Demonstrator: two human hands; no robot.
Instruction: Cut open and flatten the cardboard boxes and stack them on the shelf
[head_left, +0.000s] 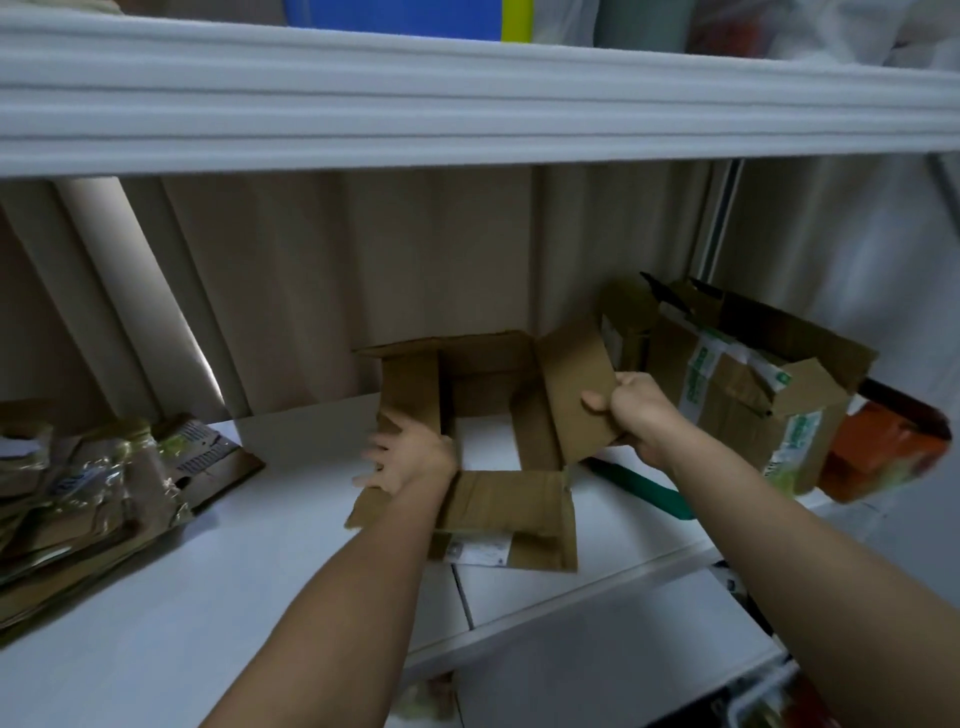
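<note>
Opened box (488, 415) between flat-pressing left hand (410, 460) and flap-gripping right hand (636, 410).

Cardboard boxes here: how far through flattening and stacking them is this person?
Done: a pile of flattened brown cardboard lies on the white shelf. In hand: the open-ended brown box, left hand pressing one flap, right hand gripping another. Left: the taped, green-printed box still stands unflattened.

Matt brown cardboard box (498, 415), smooth white shelf (208, 545)
</note>
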